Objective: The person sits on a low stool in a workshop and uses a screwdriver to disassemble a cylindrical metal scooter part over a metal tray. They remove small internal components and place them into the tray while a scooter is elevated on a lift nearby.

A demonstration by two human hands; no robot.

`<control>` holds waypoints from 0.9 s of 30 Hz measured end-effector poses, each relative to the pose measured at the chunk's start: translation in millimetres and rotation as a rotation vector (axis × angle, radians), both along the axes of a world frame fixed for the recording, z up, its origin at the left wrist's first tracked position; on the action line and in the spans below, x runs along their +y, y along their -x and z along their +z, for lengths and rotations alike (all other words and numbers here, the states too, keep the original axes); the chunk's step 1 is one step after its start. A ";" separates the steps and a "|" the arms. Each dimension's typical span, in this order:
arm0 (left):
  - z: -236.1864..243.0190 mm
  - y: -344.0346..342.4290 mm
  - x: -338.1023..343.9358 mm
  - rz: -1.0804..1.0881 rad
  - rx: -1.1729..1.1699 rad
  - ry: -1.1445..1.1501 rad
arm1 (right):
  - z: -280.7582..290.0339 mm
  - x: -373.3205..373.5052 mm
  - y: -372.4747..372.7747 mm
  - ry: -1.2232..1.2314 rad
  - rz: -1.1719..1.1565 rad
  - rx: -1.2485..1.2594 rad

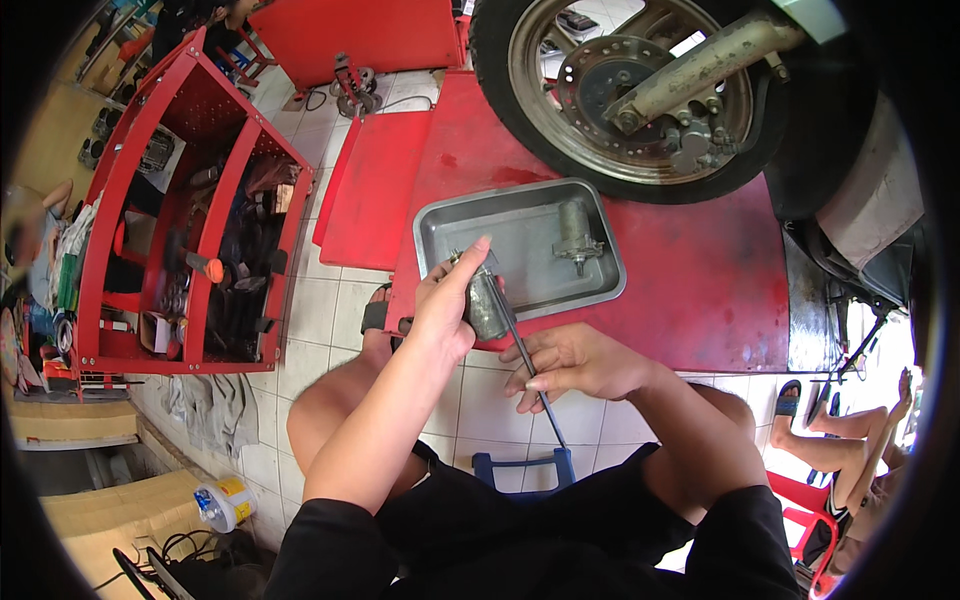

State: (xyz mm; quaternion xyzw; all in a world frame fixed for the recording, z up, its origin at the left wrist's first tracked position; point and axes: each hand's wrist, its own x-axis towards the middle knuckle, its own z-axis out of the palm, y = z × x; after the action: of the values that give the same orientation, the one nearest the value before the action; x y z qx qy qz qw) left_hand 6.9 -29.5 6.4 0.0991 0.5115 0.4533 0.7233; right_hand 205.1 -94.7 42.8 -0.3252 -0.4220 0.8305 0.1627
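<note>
Motor housing [486, 303] gripped upright in our left hand [445, 305], centre frame; right hand [572, 362] pinches screwdriver [528, 368], shaft slanting up-left to it above tray [520, 205].

Motor [485, 305]: grey, grimy metal cylinder, held upright-ish, slightly tilted, just above the near rim of the tray. Screwdriver [528, 370]: thin dark shaft, slanting up-left, tip at the motor's right side, probably touching; handle end low, mostly hidden.

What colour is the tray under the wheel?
The tray is grey metal, lying on a red platform; the head view shows it.
</note>
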 end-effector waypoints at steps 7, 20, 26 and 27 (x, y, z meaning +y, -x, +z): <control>2.6 7.3 0.2 0.013 -0.019 0.012 | -23.2 11.3 -0.4 -0.132 0.009 -0.185; 7.6 22.1 2.5 0.062 -0.029 -0.041 | -19.8 16.1 17.0 0.033 -0.061 -0.061; 1.0 26.0 0.6 0.074 -0.056 -0.043 | -23.5 19.7 23.6 -0.064 -0.066 -0.205; 2.7 26.4 1.5 0.084 -0.039 -0.042 | -22.3 19.6 25.8 -0.071 -0.061 -0.224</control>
State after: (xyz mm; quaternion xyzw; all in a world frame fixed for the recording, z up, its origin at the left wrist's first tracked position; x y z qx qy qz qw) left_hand -19.5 -28.0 9.1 0.0839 0.4914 0.4959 0.7110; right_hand 179.2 -75.1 20.5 -0.4230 -0.4563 0.7681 0.1512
